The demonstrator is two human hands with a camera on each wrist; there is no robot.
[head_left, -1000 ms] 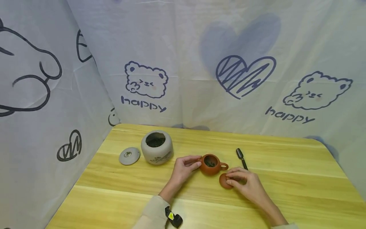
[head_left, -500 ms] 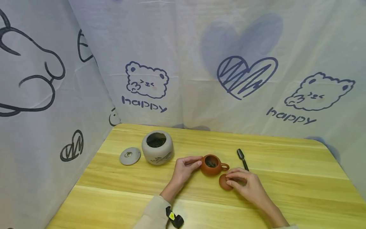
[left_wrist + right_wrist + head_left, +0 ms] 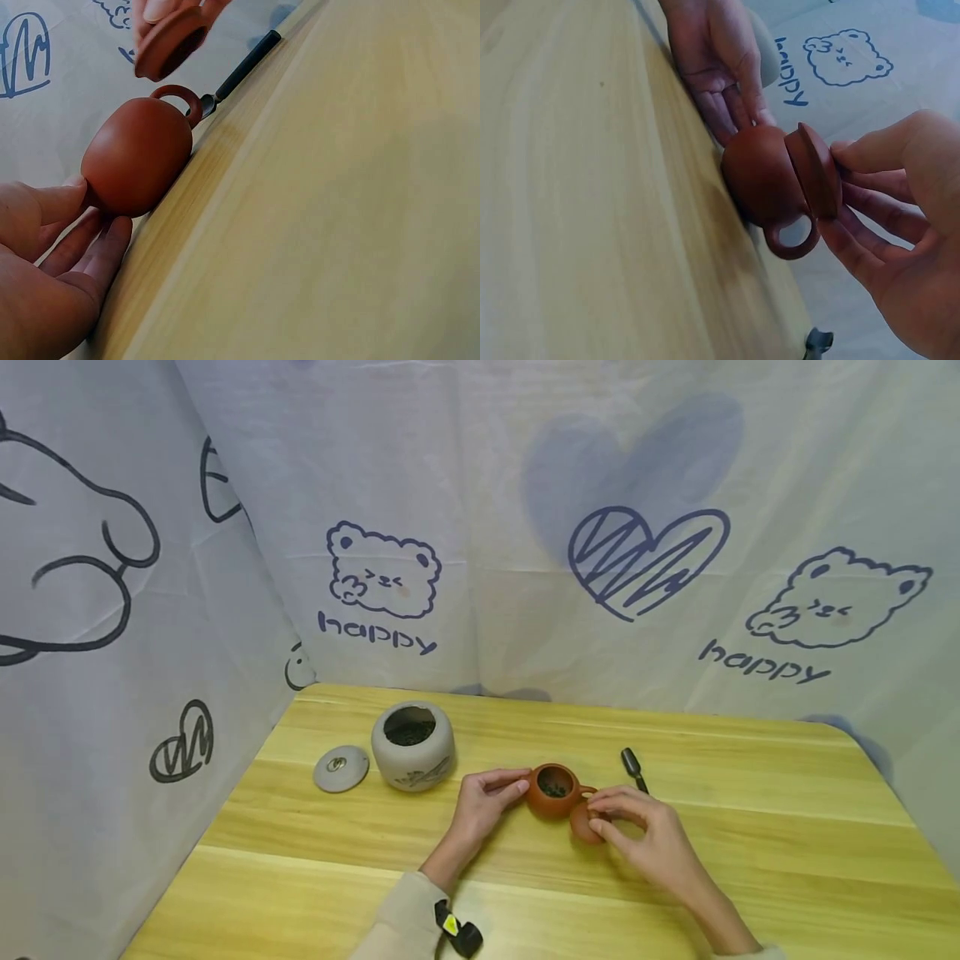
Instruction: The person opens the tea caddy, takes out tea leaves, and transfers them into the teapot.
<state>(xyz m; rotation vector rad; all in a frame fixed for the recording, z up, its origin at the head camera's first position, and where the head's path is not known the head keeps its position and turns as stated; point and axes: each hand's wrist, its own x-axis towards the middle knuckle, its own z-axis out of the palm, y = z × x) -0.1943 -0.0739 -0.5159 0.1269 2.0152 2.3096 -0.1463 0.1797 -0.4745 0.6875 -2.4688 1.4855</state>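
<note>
A small reddish-brown clay teapot [image 3: 551, 808] stands on the table, its mouth uncovered and dark tea leaves inside. My left hand [image 3: 480, 808] pinches its left end between thumb and fingers, hiding the spout. On the opposite side, its loop handle [image 3: 180, 97] points toward the right. The matching round lid [image 3: 582, 828] is in my right hand [image 3: 651, 837], pinched at the knob. In the left wrist view the lid hangs tilted above the handle side, apart from the pot. Seen from the right wrist, the lid [image 3: 816, 172] overlaps the pot's mouth.
A pale grey jar [image 3: 414, 768] holding dark tea leaves stands at the back left, its flat lid [image 3: 341, 770] lying to its left. Behind my right hand lies a dark tea scoop [image 3: 632, 763]. Printed white cloth [image 3: 510, 635] hangs along the table's back.
My right hand has carried the lid slightly up and left, closer to the teapot, and now covers part of its handle. The left hand and the pot have stayed put.
</note>
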